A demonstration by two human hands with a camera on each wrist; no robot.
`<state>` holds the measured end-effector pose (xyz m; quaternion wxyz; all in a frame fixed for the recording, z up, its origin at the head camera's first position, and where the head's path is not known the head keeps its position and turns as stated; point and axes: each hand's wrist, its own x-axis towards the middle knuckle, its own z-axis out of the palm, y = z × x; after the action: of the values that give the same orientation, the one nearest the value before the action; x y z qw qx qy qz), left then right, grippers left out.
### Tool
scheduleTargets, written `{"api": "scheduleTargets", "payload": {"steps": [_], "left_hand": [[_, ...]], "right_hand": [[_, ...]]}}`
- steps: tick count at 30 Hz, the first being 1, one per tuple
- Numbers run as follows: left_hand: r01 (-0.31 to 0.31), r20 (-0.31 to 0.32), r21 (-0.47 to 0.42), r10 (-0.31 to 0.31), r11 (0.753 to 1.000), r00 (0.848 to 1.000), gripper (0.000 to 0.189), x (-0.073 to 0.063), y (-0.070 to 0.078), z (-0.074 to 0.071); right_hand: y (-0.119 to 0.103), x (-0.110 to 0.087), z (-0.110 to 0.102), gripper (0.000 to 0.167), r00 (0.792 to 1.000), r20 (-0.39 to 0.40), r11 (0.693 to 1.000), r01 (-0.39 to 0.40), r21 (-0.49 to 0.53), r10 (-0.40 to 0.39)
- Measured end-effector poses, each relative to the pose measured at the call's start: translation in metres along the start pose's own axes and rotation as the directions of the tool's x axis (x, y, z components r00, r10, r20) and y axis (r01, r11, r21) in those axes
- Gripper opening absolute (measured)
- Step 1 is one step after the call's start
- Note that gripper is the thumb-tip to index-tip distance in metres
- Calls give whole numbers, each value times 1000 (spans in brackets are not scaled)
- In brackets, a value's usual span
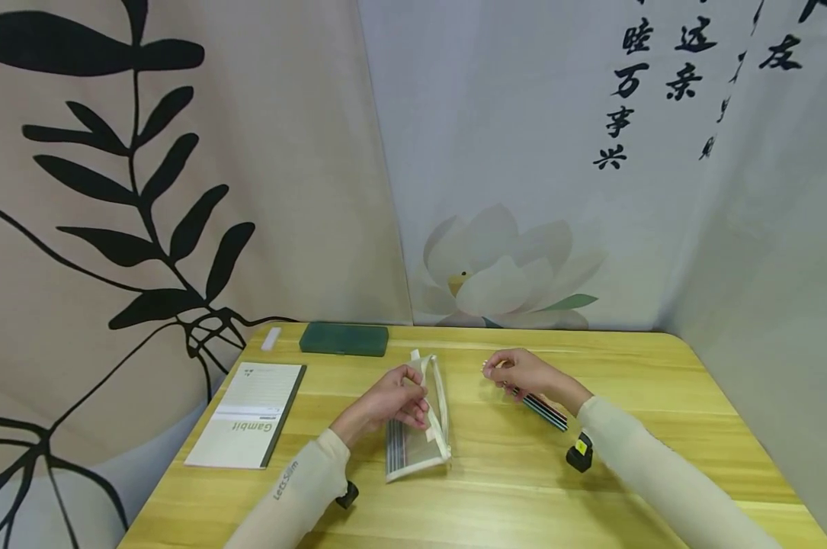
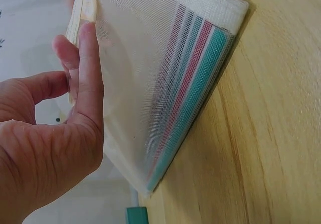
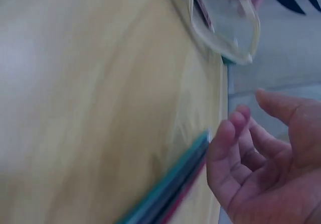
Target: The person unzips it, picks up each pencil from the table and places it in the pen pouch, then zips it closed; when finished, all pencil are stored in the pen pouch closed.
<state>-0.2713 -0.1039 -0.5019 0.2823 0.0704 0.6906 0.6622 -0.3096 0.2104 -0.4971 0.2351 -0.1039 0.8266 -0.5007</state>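
Mesh pouch (image 2: 135,68), held between left fingers (image 2: 91,78)

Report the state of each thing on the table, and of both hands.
Mesh pouch: mouth open
Left hand: holds the pouch by its rim
Pencils: bunched side by side
Right hand: fingers loosely curled, thumb apart
Green case: closed, flat
Notebook: flat, appears closed
White block: lying flat

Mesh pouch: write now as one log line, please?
left hand: holds mesh pouch | mesh pouch: open | right hand: near pencils | notebook: left of mesh pouch
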Motion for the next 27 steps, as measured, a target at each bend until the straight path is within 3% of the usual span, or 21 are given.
{"api": "scheduleTargets", "payload": {"steps": [5,8,18,27], "left_hand": [[-11,-2,7,11,1000,1000,19,0,-1,0],[-14,-3,6,14,1000,1000,19,0,-1,0],[9,-8,12,-9,1000,1000,19,0,-1,0],[10,-5,12,-10,1000,1000,19,0,0,2]], "right_hand": [[10,-3,-22,32,997,-76,998,-10,-58,5],[17,-5,-33,34,997,-79,998,-8,-67,3],[44,-4,-56,40,998,57,999,26,-34,-24],[51,-1,-61,44,995,95,999,19,-36,-16]]}}
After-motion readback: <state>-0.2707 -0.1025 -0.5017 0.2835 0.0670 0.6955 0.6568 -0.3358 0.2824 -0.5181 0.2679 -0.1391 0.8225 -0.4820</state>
